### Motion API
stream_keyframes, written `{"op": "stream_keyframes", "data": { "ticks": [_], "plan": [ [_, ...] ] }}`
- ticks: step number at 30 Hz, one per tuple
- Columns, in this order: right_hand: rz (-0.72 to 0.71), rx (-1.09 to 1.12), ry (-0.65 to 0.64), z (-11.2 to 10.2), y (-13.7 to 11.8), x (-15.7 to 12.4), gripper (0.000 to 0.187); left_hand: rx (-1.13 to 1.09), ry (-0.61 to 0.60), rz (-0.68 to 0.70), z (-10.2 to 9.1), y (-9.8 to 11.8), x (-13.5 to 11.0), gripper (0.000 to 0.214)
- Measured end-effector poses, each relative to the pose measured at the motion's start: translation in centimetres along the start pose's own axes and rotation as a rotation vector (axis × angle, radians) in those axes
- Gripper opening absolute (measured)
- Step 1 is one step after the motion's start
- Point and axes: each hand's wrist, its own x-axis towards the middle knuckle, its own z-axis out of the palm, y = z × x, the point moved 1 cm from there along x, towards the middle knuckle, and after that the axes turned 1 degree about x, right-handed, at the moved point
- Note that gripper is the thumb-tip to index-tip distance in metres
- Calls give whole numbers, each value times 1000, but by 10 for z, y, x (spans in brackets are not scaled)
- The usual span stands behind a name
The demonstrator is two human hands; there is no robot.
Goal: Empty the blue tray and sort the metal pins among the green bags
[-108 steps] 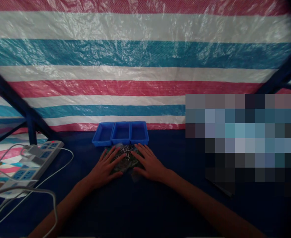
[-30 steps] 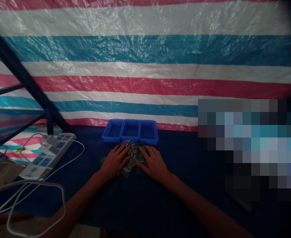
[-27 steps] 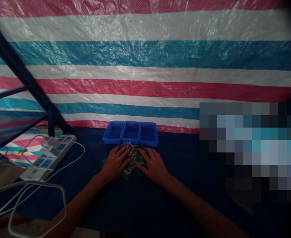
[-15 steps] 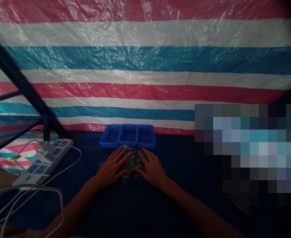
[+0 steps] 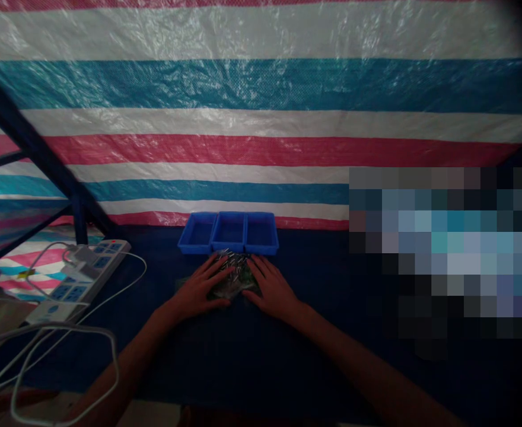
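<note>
A heap of small, shiny, elongated metal pieces (image 5: 233, 261), perhaps screws, lies on the dark blue table top between my hands. Beneath and around them is crinkled clear plastic (image 5: 229, 290), partly covered by my palms. My left hand (image 5: 203, 289) rests on the left side of the heap, fingers apart and pointing forward. From the right, my right hand (image 5: 273, 286) lies over the other side, also with spread fingers. Neither hand grasps anything. Just beyond the fingertips stand three blue trays (image 5: 230, 248), side by side, with no contents visible.
To the left, a white power strip (image 5: 80, 279) holds plugged-in adapters, and loose white cables (image 5: 114, 350) loop near my left forearm. A striped plastic sheet (image 5: 225, 151) hangs behind the table. Dark blue frame bars (image 5: 47, 160) slant at the left. The right side is pixelated.
The view has tilted down slightly, so the whole scene sits higher. Both hands stay spread at the heap, and the plastic's near edge no longer sticks out below them. The trays have not moved.
</note>
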Motion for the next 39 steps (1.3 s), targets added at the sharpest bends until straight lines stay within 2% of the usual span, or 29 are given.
{"op": "stream_keyframes", "data": {
  "ticks": [6,12,17,23,28,34,39],
  "plan": [
    [1,-14,26,-1,1,1,69,-35,14,-54,3,1,3,79],
    [-1,-29,17,0,0,0,70,-67,18,-24,0,1,2,87],
    [-12,-21,-7,0,-1,-1,80,-42,24,-61,0,4,3,70],
    [3,-45,15,3,0,2,67,-33,117,-45,5,2,7,67],
    [-6,-47,67,5,1,4,60,-133,166,-37,8,-2,7,63],
    [-12,-11,109,3,4,7,53,-222,139,-109,8,-4,6,57],
    [-17,48,130,2,5,6,49,-149,114,-88,4,2,8,54]
  ]
}}
